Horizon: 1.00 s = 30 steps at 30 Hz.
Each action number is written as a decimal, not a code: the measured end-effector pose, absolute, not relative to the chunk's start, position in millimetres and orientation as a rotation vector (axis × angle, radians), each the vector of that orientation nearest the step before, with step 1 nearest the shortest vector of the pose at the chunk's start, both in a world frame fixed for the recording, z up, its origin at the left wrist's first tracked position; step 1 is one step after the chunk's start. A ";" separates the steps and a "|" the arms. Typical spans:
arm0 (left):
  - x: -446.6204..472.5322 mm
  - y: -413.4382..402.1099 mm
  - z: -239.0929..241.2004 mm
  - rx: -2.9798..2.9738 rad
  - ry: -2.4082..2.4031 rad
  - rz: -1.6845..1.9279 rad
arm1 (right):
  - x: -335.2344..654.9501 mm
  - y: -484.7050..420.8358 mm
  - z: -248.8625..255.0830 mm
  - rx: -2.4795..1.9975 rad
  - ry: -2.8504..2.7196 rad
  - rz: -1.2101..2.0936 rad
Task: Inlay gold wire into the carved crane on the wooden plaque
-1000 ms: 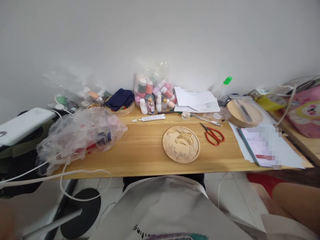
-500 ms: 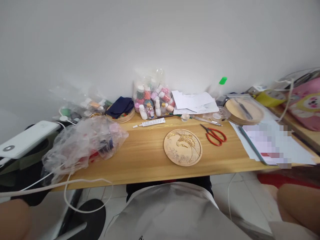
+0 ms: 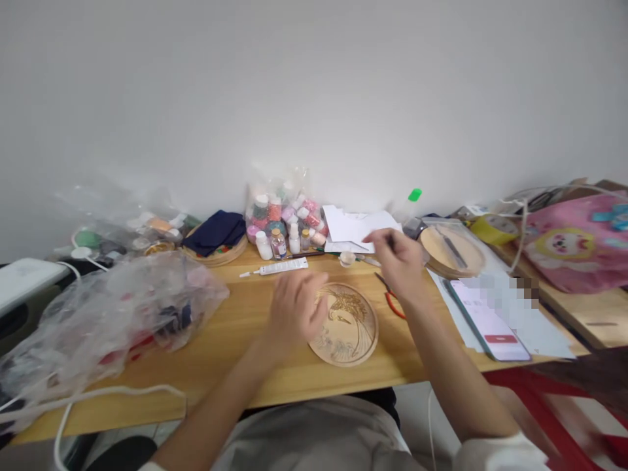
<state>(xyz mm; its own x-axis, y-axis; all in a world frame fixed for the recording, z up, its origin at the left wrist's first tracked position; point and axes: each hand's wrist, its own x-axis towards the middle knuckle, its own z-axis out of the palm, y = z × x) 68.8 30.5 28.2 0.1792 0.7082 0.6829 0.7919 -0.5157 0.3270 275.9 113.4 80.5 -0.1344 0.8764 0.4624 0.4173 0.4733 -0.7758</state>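
A round wooden disc (image 3: 353, 350) with a gold bird design and carved wave lines lies on the table. My left hand (image 3: 294, 307) hangs over its left edge, palm down, slightly blurred, fingers loosely apart and holding nothing. My right hand (image 3: 400, 261) is above the table, to the right of the disc and in front of the white papers (image 3: 346, 226). Its fingers are bent and parted, with nothing seen between them. Red-handled scissors (image 3: 394, 306) lie partly hidden under the right wrist. Beyond the left hand lies a white tube (image 3: 284, 266) with a nozzle.
Small bottles (image 3: 279, 244) and a bag of coloured jars (image 3: 275, 209) stand by the wall. A crumpled plastic bag (image 3: 112, 314) and white cable (image 3: 122, 390) occupy the left. At right lie a phone (image 3: 488, 320), paper sheets, a round wooden piece (image 3: 432, 245) and yellow tape (image 3: 495, 230).
Both hands have come up from below the table edge to over the tabletop. The view has tilted up and turned right. The disc and scissors lie where they were.
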 end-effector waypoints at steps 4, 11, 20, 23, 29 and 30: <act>65.5 72.9 10.4 -2.402 -1.622 -1.225 | 260.7 136.3 41.9 -1.244 -2.057 0.586; 69.8 96.5 -14.4 -2.550 -1.605 -1.031 | 263.6 134.1 20.0 -1.422 -2.309 0.635; 63.9 101.0 -18.5 -2.647 -1.542 -1.121 | 254.9 137.1 13.7 -1.605 -2.381 0.650; 63.1 103.0 -20.4 -2.640 -1.593 -1.208 | 256.9 138.7 10.9 -1.601 -2.390 0.651; 64.2 101.8 -21.8 -2.631 -1.594 -1.216 | 260.6 138.1 10.8 -1.482 -2.371 0.743; 64.3 101.3 -21.9 -2.624 -1.580 -1.216 | 261.0 137.4 12.1 -1.433 -2.333 0.803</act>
